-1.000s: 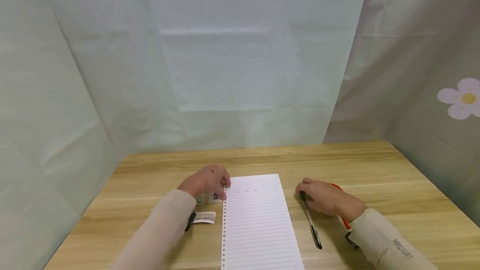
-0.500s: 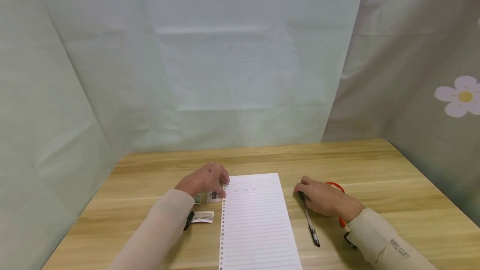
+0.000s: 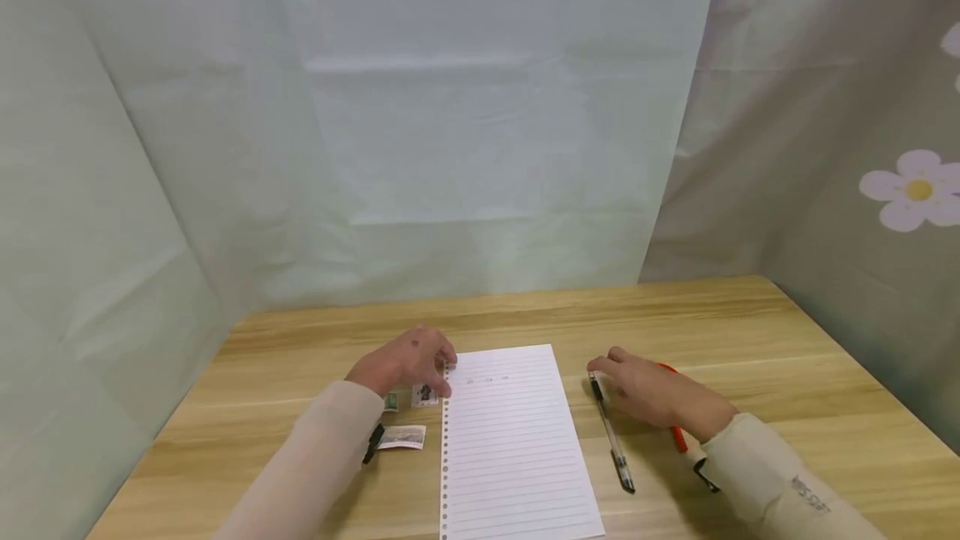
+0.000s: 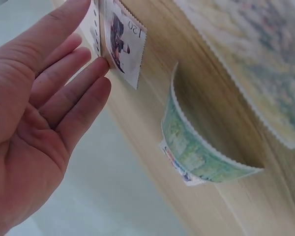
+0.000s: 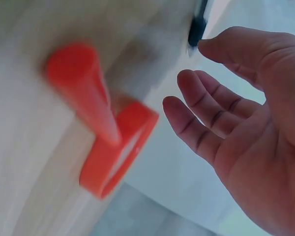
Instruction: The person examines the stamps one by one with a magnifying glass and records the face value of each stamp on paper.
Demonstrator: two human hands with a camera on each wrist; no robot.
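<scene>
Right hand (image 3: pixel 660 394) off pen (image 3: pixel 611 433)

On the table (image 3: pixel 750 332), stamps (image 3: pixel 405 437) lie at nine o'clock of the paper (image 3: pixel 513 448), the pen (image 3: pixel 611 440) at three.

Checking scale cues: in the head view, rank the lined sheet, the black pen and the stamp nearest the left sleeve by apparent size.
1. lined sheet, largest by far.
2. black pen, long and thin.
3. stamp by the left sleeve, smallest.
</scene>
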